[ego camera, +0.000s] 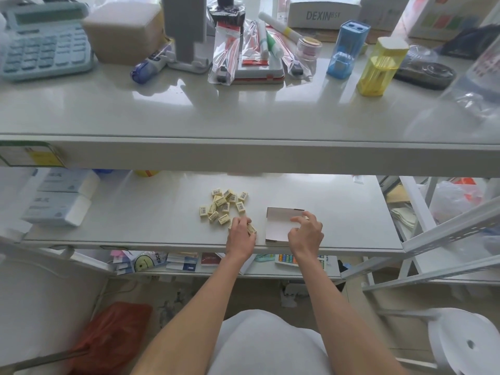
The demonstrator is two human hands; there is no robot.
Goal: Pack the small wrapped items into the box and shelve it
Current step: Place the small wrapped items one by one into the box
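The middle shelf carries the white box near its front edge; its contents do not show, so packing looks barely begun. The right hand curls over the box's right side, whether gripping I cannot tell, while the left hand, just beside the box, clutches a few wrapped items. Most lie loose in a heap left of the box, with packing and shelving still ahead.
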